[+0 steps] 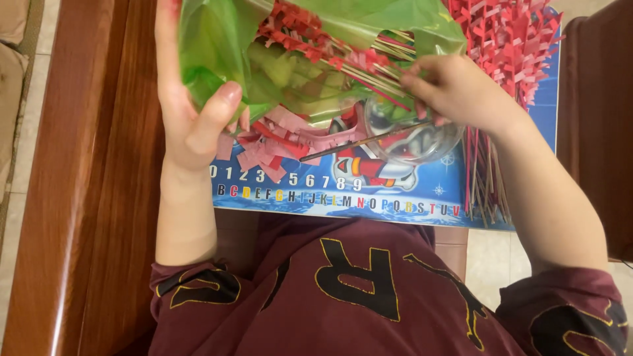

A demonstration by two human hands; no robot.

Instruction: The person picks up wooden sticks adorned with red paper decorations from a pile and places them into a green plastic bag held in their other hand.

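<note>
At the far left runs the brown wooden table (pixel 86 198), bare along its edge. The left hand (pixel 191 118) comes next, closed on the side of a green plastic bag (pixel 224 53): the thumb presses the film from the near side and the fingers wrap behind it, so the bag's mouth is held open toward the right. Below the bag lies a loose heap of pink fringed paper (pixel 267 148) on a blue printed mat (pixel 395 198) with a cartoon figure and rows of letters and numerals.

Inside the bag sit thin sticks (pixel 369 72) wrapped with red fringed paper, their long axis running from upper left to lower right, their bare ends pointing at the right hand (pixel 448 89). That hand is at the bag's mouth, fingertips drawn together around the stick ends; whether they pinch one stick or several cannot be told. The right hand is clearly the nearer to the sticks. A clear plastic bowl (pixel 415 142) sits just under it, with one thin brown stick (pixel 362 142) lying across its rim. Farther right, a large bunch of red fringed sticks (pixel 508 39) rests on the mat, bare ends toward the person.
</note>
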